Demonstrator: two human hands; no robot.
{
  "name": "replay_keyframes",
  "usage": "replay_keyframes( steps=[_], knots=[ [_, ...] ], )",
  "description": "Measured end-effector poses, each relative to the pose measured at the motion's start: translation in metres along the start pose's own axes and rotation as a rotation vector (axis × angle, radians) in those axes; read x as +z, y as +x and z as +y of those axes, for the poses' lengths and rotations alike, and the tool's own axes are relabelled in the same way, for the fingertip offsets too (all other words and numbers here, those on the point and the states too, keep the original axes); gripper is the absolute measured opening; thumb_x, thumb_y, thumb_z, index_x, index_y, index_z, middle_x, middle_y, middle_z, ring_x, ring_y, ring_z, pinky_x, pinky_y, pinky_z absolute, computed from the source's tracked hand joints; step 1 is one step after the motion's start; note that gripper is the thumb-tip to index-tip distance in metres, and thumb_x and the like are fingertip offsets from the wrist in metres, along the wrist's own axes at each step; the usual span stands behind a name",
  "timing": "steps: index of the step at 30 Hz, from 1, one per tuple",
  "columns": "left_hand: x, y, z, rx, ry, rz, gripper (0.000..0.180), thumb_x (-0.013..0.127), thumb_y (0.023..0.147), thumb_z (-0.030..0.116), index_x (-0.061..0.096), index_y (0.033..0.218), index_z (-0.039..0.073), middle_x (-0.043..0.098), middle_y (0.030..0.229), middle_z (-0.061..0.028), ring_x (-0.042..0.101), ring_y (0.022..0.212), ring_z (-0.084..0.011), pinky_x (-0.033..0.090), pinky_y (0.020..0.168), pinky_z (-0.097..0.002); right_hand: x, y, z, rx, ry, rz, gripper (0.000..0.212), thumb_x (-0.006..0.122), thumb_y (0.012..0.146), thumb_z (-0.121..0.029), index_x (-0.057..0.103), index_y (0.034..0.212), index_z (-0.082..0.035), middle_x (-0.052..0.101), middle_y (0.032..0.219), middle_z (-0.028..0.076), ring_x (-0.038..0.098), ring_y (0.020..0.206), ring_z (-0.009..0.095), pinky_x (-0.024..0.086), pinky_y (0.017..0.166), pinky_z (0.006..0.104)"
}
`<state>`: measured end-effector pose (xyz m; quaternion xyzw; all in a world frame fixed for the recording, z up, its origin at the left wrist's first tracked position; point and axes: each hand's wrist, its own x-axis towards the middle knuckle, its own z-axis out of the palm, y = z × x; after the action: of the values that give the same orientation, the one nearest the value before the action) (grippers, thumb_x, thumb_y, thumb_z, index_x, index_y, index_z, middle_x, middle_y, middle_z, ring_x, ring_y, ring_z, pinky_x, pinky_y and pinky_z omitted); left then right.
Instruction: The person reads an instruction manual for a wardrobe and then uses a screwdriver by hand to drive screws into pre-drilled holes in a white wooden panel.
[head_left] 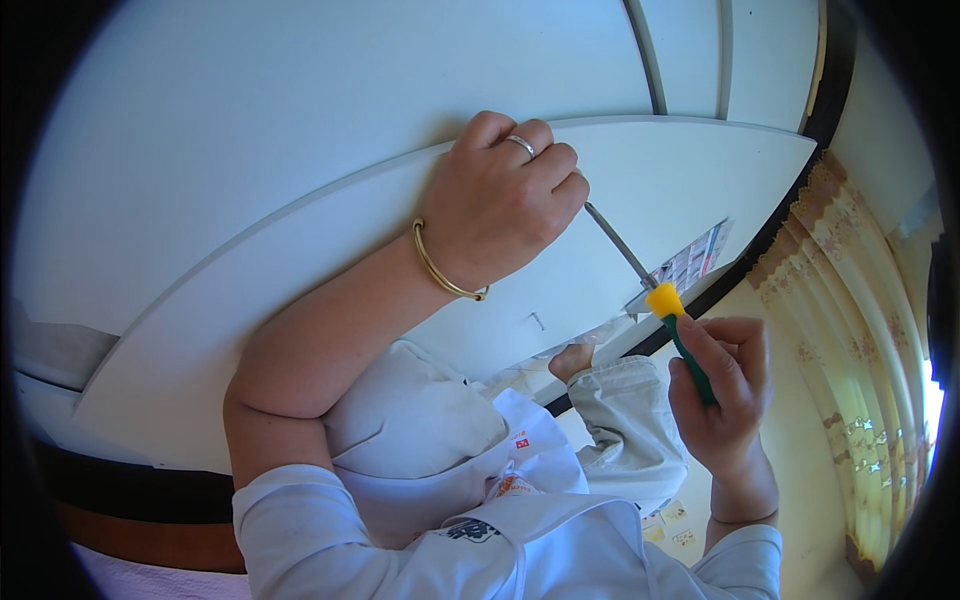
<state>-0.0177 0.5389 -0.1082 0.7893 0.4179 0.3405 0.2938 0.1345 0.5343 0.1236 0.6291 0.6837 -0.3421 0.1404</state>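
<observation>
Screwdriver [662,298] in head view, clamped in right hand [728,395], tip just beside left hand [515,195]. Left hand curled over at upper edge of white panel [680,180]; can't tell whether clamped on anything. Small screw-like piece [538,321] on panel, below left hand. Probably at tip-aligning step; next move likely calls for square seating, steady left-hand support.

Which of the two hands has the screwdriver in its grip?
The right hand, closed around the screwdriver. The left hand, with a silver ring and a bracelet, is near its tip, over the white panel.
</observation>
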Motion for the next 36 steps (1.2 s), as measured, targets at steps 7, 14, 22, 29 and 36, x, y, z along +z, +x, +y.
replay_keyframes(
  steps=[7, 14, 22, 29, 36],
  knots=[
    [-0.001, 0.001, 0.0, -0.013, -0.002, 0.031, 0.009, 0.069, 0.07, 0.013, 0.063, 0.078, 0.014, 0.054, 0.071, 0.0048, 0.054, 0.077, -0.0125, 0.039, 0.074, -0.0293, -0.002, 0.004, -0.003, -0.15, -0.244, -0.03, 0.044, 0.065, 0.072, 0.014, 0.065, 0.113, -0.002, 0.056, 0.092, 0.014, 0.06, 0.069, 0.023, 0.049, 0.056, 0.0288],
    [-0.002, 0.001, 0.001, -0.008, -0.008, -0.014, 0.007, 0.064, 0.071, 0.012, 0.062, 0.077, 0.013, 0.054, 0.072, 0.0044, 0.055, 0.078, -0.0127, 0.04, 0.075, -0.0294, -0.01, 0.012, -0.008, -0.087, -0.157, -0.089, 0.041, 0.062, 0.073, 0.013, 0.063, 0.111, -0.002, 0.055, 0.093, 0.013, 0.056, 0.069, 0.022, 0.046, 0.056, 0.0291],
    [-0.003, 0.001, 0.001, -0.008, -0.012, 0.018, 0.007, 0.062, 0.071, 0.01, 0.062, 0.078, 0.013, 0.055, 0.073, 0.0036, 0.055, 0.08, -0.0135, 0.039, 0.076, -0.0298, -0.005, 0.008, 0.002, 0.134, 0.261, -0.069, 0.033, 0.061, 0.077, 0.011, 0.062, 0.108, -0.001, 0.052, 0.103, 0.012, 0.054, 0.072, 0.014, 0.044, 0.061, 0.0254],
    [-0.002, 0.0, 0.001, 0.007, -0.009, -0.019, 0.008, 0.062, 0.071, 0.01, 0.063, 0.079, 0.012, 0.055, 0.074, 0.0036, 0.055, 0.08, -0.0135, 0.039, 0.076, -0.0298, 0.001, -0.009, -0.002, 0.385, 0.554, -0.111, 0.046, 0.066, 0.071, 0.008, 0.056, 0.116, -0.002, 0.046, 0.111, 0.013, 0.056, 0.082, 0.016, 0.049, 0.066, 0.0239],
    [-0.001, 0.0, 0.001, 0.009, -0.006, -0.018, 0.01, 0.063, 0.07, 0.01, 0.063, 0.08, 0.013, 0.055, 0.075, 0.004, 0.055, 0.08, -0.0134, 0.04, 0.076, -0.03, 0.007, -0.009, 0.004, -0.309, -0.186, 0.024, 0.049, 0.068, 0.074, 0.01, 0.053, 0.119, -0.002, 0.058, 0.109, 0.022, 0.064, 0.087, 0.027, 0.056, 0.068, 0.034]
  ],
)
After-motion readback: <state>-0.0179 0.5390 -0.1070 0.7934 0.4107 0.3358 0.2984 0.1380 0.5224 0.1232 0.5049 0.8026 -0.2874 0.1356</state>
